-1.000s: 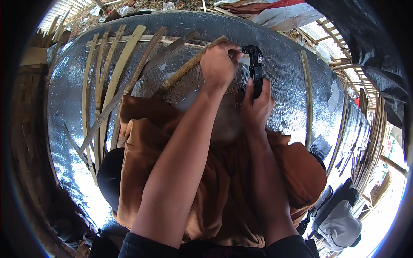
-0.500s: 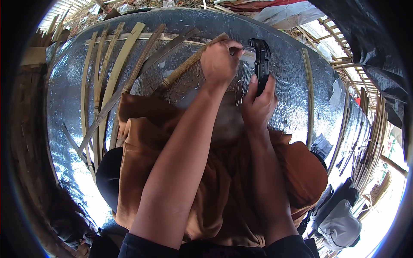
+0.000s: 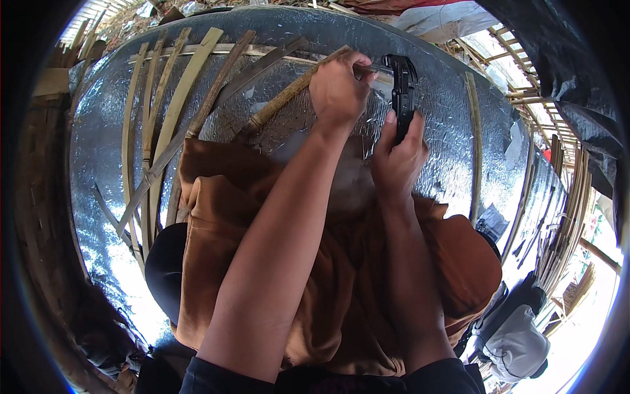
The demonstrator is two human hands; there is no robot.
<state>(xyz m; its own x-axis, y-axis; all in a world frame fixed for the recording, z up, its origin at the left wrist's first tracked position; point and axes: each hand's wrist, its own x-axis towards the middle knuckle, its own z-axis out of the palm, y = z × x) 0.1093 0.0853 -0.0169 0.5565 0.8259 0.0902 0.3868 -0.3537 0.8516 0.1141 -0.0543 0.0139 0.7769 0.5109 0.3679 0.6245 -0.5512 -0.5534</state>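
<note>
My left hand (image 3: 338, 88) is closed in a pinch at one end of a thin pale strip (image 3: 382, 73), which runs across to the black tool. Most of that strip is hidden by my fingers. In my right hand (image 3: 399, 157) is a long black tool (image 3: 402, 92) with a hooked upper end, held upright by its lower part; its exact kind is not clear. Beside and below my left hand lies a rough bamboo stick (image 3: 282, 105), slanting over the silver foil sheet (image 3: 433, 151). Brown cloth (image 3: 262, 197) covers my lap under both forearms.
Several flat bamboo strips (image 3: 174, 98) lie on the foil to the left, some crossing. Another strip (image 3: 475, 144) lies at the right. A grey-white bag (image 3: 518, 345) sits at lower right, and black plastic sheeting (image 3: 558, 52) hangs at upper right.
Both hands and the black tool have shifted slightly right. The strip between my left fingers and the tool now looks narrower. Both grips are kept.
</note>
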